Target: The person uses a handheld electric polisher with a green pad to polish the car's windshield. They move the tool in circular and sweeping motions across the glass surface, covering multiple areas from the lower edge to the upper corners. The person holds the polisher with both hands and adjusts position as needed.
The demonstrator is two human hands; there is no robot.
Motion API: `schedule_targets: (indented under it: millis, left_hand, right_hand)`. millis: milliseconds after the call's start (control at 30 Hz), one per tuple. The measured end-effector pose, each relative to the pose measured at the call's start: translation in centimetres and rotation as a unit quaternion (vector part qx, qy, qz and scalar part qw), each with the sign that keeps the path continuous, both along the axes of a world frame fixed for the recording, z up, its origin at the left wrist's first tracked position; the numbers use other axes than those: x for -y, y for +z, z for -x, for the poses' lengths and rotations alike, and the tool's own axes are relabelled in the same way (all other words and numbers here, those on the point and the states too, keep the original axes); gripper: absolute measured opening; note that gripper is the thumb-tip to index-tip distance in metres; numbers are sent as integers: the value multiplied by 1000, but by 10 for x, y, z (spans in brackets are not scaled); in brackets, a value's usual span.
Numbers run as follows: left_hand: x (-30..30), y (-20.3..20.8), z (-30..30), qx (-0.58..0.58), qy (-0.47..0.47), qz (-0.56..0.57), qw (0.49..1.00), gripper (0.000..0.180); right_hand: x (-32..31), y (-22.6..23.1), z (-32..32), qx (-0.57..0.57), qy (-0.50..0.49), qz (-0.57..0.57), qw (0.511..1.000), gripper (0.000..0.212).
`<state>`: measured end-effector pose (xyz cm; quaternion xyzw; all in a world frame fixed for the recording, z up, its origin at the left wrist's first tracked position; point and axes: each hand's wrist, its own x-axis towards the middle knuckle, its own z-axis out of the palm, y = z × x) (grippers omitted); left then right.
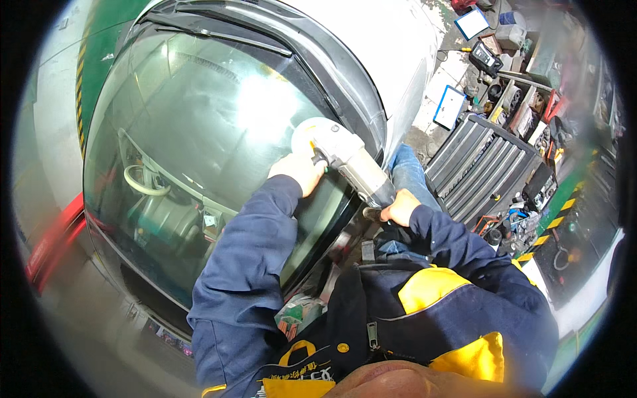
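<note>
A pale, long-bodied power polisher lies over the windshield of a white car, near the glass's right edge. Its round white head rests at or just above the glass; the exact contact is hidden. My left hand is closed around the dark side handle by the head. At the dark rear end of the tool, my right hand is closed around the grip, with the thumb side showing. Through the glass a light steering wheel and the dashboard are visible. A bright glare covers part of the windshield.
The wiper arm lies along the windshield's lower edge, beside the white hood. On the right stand a grey slatted panel, trays of tools and parts, and a blue-edged sheet. A red object is at far left.
</note>
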<state>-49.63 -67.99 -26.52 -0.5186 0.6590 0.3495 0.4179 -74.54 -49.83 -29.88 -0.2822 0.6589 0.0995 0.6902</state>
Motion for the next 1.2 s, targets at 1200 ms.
schedule_targets:
  millis: [1200]
  left_hand:
    - [0,-5,-9,-19,37,-1,999,61]
  right_hand:
    - [9,-4,-4,-16,29,-12,999,60]
